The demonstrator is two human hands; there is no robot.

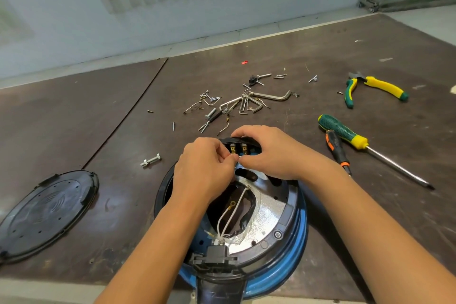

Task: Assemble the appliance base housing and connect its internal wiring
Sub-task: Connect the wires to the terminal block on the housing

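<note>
— Two hands meet at the far rim of the base housing (293, 219) in the head view. What has each got?
— The left hand (202, 168) has its grip closed, pinching what looks like a pale wire end (236, 157). The right hand (274, 153) curls over the black terminal block (246, 142), steadying it.
— How will it handle?
— Inside the housing the white wires (233, 207) look soft and springy, and the brass tabs (232, 148) bendable. I'd pinch the connector, not the wire.
</note>
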